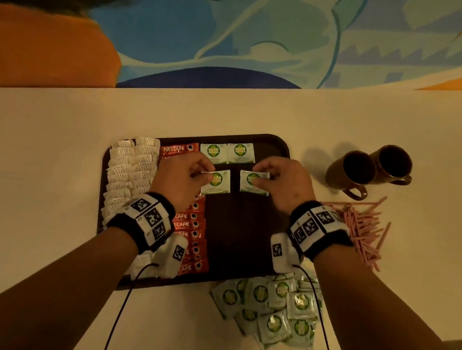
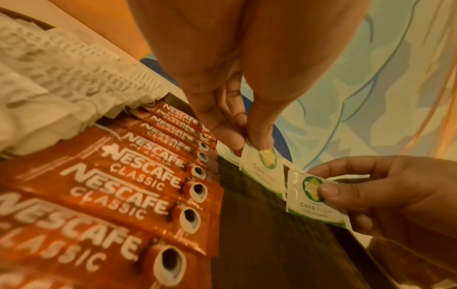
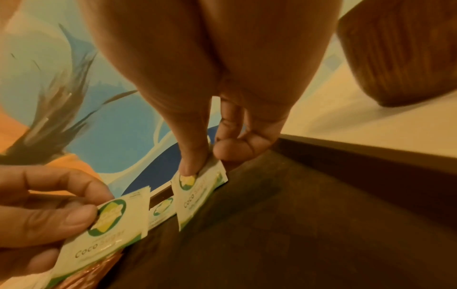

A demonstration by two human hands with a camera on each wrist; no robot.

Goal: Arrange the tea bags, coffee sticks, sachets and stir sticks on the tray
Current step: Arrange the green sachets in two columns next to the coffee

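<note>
Green-and-white sugar sachets are pinched one in each grip: the left hand (image 1: 186,174) holds one sachet (image 1: 217,181) and the right hand (image 1: 283,182) another (image 1: 252,183), both low over the dark tray (image 1: 246,234), just nearer than two laid sachets (image 1: 226,152). Let go crooked, either could overlap those or the coffee sticks (image 1: 193,228) left of the left grip. Open tray lies nearer and to the right, up to its rim.

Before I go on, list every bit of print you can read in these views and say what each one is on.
"NESCAFE CLASSIC": on the red coffee sticks lined up on the tray.
"Coco Sugar": on the sachet pinched by the right hand, and on the one in the left hand.
Green round logo on the sachets: blurred.
White tea bags: print unreadable.
Wristband squares: patterns, no words.
</note>
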